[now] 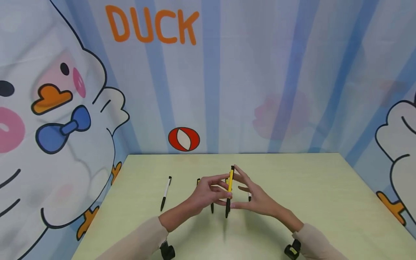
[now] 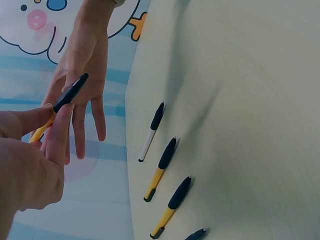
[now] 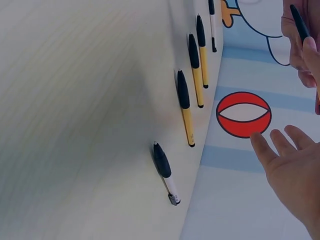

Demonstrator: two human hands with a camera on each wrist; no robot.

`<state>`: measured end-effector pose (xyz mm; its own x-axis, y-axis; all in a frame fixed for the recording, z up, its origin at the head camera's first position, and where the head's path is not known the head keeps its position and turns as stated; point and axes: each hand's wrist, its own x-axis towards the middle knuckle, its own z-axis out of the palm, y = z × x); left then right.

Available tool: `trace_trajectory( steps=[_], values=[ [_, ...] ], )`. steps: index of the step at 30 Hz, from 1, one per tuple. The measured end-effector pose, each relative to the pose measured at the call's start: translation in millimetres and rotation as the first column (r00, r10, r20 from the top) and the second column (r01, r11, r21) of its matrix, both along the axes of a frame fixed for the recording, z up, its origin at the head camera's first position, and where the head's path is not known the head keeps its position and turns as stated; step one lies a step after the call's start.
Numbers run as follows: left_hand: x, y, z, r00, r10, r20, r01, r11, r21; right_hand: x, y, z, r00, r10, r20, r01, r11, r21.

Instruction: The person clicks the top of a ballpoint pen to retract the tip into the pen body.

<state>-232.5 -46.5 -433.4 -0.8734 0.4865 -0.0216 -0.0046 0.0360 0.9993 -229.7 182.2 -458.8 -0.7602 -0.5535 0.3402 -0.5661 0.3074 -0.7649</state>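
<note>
My left hand (image 1: 208, 193) pinches a yellow pen (image 1: 231, 180) with a black grip between thumb and fingers. The pen is held up over the table, nearly upright in the head view, its dark grip end (image 2: 71, 94) showing in the left wrist view. Beside it is my right hand (image 1: 260, 196), fingers spread and extended, overlapping the pen's edge in the head view. In the right wrist view that hand (image 3: 292, 172) shows nothing in its fingers. Behind the hands lie more yellow pens (image 3: 186, 112) with black grips, partly hidden in the head view.
A white pen (image 1: 166, 193) with a black grip lies on the pale yellow table (image 1: 292, 173) to the left. Another white pen (image 3: 165, 172) lies at the right end of the row. A printed duck curtain (image 1: 240, 72) rises at the table's back edge.
</note>
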Motion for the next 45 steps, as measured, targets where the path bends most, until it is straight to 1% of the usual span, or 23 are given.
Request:
trace_trajectory(
  steps=[3,6,12,15,19,22,27,32,35,38,41,43,45],
  values=[
    [-1.6,-4,2.2,1.0,0.022,-0.008,-0.022,0.999,-0.034,0.6,2,2.0,1.0,-0.018,0.009,0.018,1.0,0.019],
    [-4.6,-9,2.4,0.999,0.048,-0.009,-0.049,0.997,-0.057,1.7,5,2.7,0.998,-0.052,0.033,0.05,0.998,0.048],
    [-8.5,-23,1.0,0.994,0.105,0.023,-0.103,0.991,-0.088,3.2,13,-2.9,0.996,-0.068,0.064,0.062,0.993,0.097],
    [-11.6,-31,-2.6,0.989,0.142,0.042,-0.137,0.986,-0.096,4.6,18,-7.8,0.995,-0.073,0.06,0.066,0.992,0.109],
    [-17.6,-43,-7.5,0.979,0.198,0.056,-0.19,0.975,-0.115,4.6,27,-12.1,0.996,-0.074,0.049,0.069,0.992,0.102],
    [-21.3,-53,-10.4,0.971,0.235,0.05,-0.226,0.963,-0.144,3.9,34,-13.3,0.996,-0.078,0.049,0.072,0.991,0.108],
    [-26.6,-70,-14.6,0.951,0.304,0.062,-0.288,0.939,-0.188,4.3,44,-15.1,0.995,-0.082,0.055,0.075,0.99,0.12],
    [-33.7,-85,-22.8,0.924,0.378,0.055,-0.354,0.902,-0.248,6.6,52,-17.8,0.996,-0.09,0.022,0.087,0.989,0.119],
    [-37.2,-94,-28.0,0.91,0.412,0.041,-0.386,0.88,-0.275,7.4,56,-18.8,0.995,-0.096,0.024,0.093,0.988,0.12],
    [-40.1,-101,-31.9,0.904,0.427,0.018,-0.402,0.863,-0.307,7.2,60,-20.3,0.993,-0.106,0.054,0.098,0.987,0.124],
    [-42.7,-105,-35.2,0.902,0.433,-0.011,-0.408,0.841,-0.356,6.8,63,-21.6,0.989,-0.118,0.084,0.106,0.985,0.133],
    [-43.9,-108,-37.5,0.897,0.441,-0.031,-0.418,0.824,-0.383,6.3,64,-22.7,0.988,-0.125,0.091,0.111,0.984,0.142],
    [-44.7,-110,-40.8,0.896,0.438,-0.065,-0.425,0.809,-0.405,6.3,65,-23.4,0.987,-0.13,0.092,0.116,0.982,0.149]
  ],
)
